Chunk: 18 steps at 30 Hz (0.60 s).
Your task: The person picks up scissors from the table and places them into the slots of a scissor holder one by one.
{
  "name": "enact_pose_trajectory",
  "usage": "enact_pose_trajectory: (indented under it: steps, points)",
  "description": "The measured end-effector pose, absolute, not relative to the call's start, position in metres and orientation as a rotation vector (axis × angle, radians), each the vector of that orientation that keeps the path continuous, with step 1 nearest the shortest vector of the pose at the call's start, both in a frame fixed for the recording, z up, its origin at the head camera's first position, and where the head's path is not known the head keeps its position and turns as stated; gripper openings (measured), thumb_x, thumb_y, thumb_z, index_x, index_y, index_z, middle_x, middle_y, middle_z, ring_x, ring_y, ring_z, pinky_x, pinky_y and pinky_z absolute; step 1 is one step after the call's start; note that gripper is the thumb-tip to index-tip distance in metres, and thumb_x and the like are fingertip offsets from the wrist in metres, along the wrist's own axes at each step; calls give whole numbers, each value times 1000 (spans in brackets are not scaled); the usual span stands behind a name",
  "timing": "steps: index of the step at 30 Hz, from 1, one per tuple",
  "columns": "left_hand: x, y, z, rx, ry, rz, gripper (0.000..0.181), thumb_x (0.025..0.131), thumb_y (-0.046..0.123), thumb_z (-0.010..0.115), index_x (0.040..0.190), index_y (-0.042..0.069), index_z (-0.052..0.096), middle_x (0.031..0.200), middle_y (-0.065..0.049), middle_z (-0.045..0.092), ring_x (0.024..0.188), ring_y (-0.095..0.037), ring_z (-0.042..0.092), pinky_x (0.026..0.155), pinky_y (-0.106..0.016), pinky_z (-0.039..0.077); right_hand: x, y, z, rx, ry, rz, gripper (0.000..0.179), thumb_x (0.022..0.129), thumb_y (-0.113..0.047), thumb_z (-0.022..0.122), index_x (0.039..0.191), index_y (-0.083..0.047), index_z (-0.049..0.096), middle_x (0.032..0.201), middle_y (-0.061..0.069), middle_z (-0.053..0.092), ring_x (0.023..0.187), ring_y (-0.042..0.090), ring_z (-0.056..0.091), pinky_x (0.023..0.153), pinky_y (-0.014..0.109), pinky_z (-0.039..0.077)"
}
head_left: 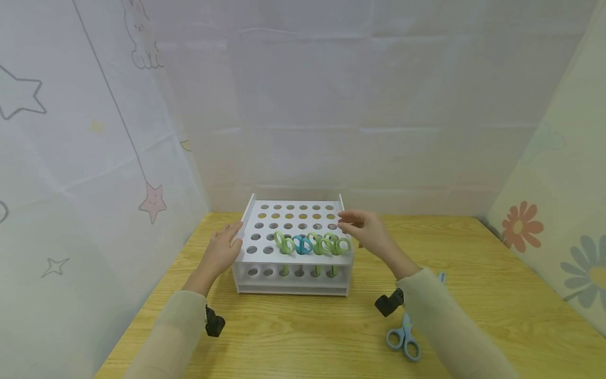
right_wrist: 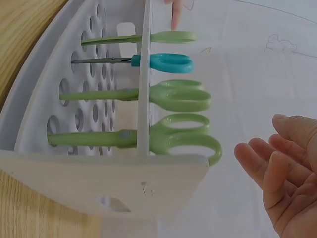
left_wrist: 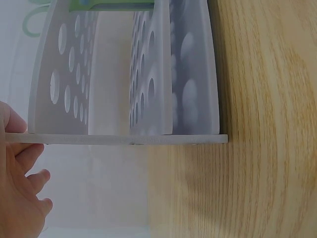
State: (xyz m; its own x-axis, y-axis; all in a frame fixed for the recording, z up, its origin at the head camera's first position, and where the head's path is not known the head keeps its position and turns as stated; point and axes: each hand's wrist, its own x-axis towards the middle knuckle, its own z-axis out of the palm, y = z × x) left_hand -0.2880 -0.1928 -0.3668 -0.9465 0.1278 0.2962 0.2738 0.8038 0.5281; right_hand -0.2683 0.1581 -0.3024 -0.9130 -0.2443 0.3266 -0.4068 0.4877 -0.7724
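Note:
A white tiered rack (head_left: 293, 259) with rows of round holes stands on the table. In its front row, three green scissors (right_wrist: 181, 96) and one pair of teal scissors (right_wrist: 171, 63) stand handles up, blades down through the holes. My left hand (head_left: 221, 251) grips the rack's left side panel, thumb inside and fingers outside, as the left wrist view shows. By the rack's upper right edge, my right hand (head_left: 368, 230) hovers with fingers loosely bent and holds nothing; a gap separates it from the nearest green handles in the right wrist view.
Blue-grey scissors (head_left: 405, 329) lie on the wooden table (head_left: 303, 337) at right, partly under my right forearm in view. A light blue tip (head_left: 442, 277) shows beyond that sleeve; the rest is hidden. Patterned cloth (head_left: 303, 105) hangs behind and at both sides.

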Motion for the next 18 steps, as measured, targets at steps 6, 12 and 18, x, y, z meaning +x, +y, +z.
enact_pose_trajectory:
  steps: [6,12,18]
  points:
    - [-288,-193,-367,-308,-2754,-856,51,91,17,37,141,4,36,143,-14,35,135,-35,19,109,-49,3,-269,168,-303,541,-2560,1338,33,87,-17,63,115,0,61,102,13,66,82,26,64,39,29,45]
    - [-288,-193,-367,-308,-2752,-862,51,91,16,37,141,4,36,143,-14,35,134,-35,19,109,-49,3,-269,182,-304,508,-2579,1270,33,88,-20,62,117,-3,61,103,13,66,80,21,63,41,31,47]
    - [-288,-193,-367,-312,-2759,-867,50,92,15,38,141,4,35,143,-14,34,135,-35,18,109,-49,2,-268,196,-305,507,-2604,1223,36,89,-25,61,119,-4,60,106,12,65,83,23,62,42,32,47]
